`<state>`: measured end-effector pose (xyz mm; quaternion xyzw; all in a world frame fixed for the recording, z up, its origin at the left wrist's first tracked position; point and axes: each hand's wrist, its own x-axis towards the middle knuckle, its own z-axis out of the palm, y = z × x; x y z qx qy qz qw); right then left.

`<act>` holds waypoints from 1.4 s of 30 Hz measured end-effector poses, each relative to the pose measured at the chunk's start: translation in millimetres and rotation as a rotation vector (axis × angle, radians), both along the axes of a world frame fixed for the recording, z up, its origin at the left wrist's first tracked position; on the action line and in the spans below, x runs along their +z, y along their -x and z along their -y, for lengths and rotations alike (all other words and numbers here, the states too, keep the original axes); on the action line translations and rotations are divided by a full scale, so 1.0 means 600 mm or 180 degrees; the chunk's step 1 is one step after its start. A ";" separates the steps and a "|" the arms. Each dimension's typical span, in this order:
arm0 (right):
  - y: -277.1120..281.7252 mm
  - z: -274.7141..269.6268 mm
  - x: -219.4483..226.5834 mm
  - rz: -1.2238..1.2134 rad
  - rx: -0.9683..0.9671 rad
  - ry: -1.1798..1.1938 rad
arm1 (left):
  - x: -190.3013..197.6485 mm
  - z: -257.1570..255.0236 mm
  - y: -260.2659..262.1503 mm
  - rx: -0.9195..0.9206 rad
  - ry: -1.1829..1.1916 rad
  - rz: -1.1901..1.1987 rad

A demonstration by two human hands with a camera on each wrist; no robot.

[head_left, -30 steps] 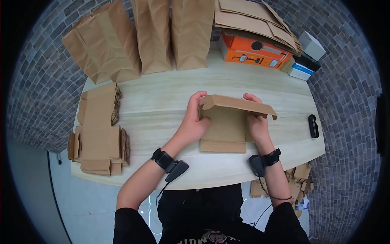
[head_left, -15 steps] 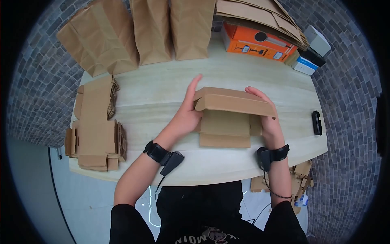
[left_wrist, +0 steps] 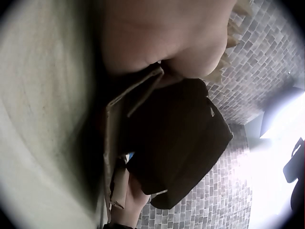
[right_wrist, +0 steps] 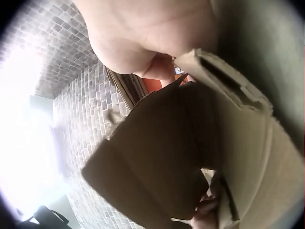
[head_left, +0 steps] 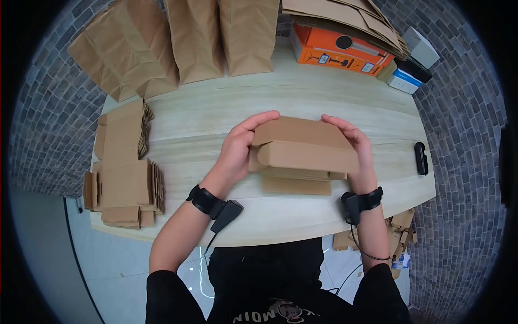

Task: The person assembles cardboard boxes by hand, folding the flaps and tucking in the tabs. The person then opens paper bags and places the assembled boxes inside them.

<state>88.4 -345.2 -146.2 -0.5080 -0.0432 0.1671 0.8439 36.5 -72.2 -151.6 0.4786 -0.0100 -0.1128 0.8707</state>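
Note:
A partly folded brown cardboard box (head_left: 305,135) stands at the middle of the table, its lid tilted down over the opening and a front flap (head_left: 297,186) lying out toward the body. The left hand (head_left: 237,148) holds the box's left side, fingers curled over the far corner. On the right side, the right hand (head_left: 359,148) grips the box with fingertips at the far edge. The left wrist view shows the lid (left_wrist: 186,138) from inside, beside the left palm (left_wrist: 167,38). In the right wrist view the right palm (right_wrist: 147,33) is against the box (right_wrist: 238,138).
Flat cardboard pieces (head_left: 127,181) are stacked at the left. Large paper bags (head_left: 248,38) stand at the back, with an orange box (head_left: 342,51) under flat cardboard (head_left: 345,16) and small boxes (head_left: 404,81) at the back right. A black object (head_left: 421,158) lies near the right edge.
The lid has swung down toward the body, covering most of the opening. The left hand's fingers, stretched upward half a second ago, now curl over the far corner.

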 end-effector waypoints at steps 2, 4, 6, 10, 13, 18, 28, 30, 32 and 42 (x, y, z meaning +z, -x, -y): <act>0.008 -0.011 0.000 -0.0022 0.0047 0.0037 | -0.005 -0.001 -0.002 -0.0164 0.0675 0.0167; 0.018 -0.028 0.008 0.0248 -0.0219 0.0492 | 0.005 0.015 0.006 0.0001 0.0904 -0.0042; 0.023 -0.032 0.011 -0.0040 -0.0323 0.0426 | 0.015 0.019 0.011 0.0172 0.1138 -0.0250; 0.023 -0.025 -0.002 -0.0025 -0.0589 0.0746 | 0.006 0.011 0.009 0.0082 0.0343 -0.0270; 0.019 -0.015 0.001 -0.0072 -0.0626 0.1300 | 0.006 0.018 0.010 0.0341 -0.0042 -0.0266; 0.019 -0.022 0.026 0.0328 -0.0028 0.0464 | -0.004 0.022 0.002 0.0798 -0.0138 -0.0016; 0.041 -0.038 0.034 0.0264 0.0420 0.0660 | -0.003 0.018 0.002 0.1152 -0.0973 0.0002; 0.024 -0.022 0.019 0.0299 0.0742 0.0422 | -0.010 0.007 -0.002 0.1145 -0.0977 0.0113; 0.017 -0.013 0.009 0.0324 0.1053 0.0177 | -0.014 0.000 -0.003 0.1204 -0.1087 0.0431; 0.059 -0.057 0.023 0.1265 0.0853 0.1443 | 0.007 0.017 0.003 0.1383 -0.0503 0.0238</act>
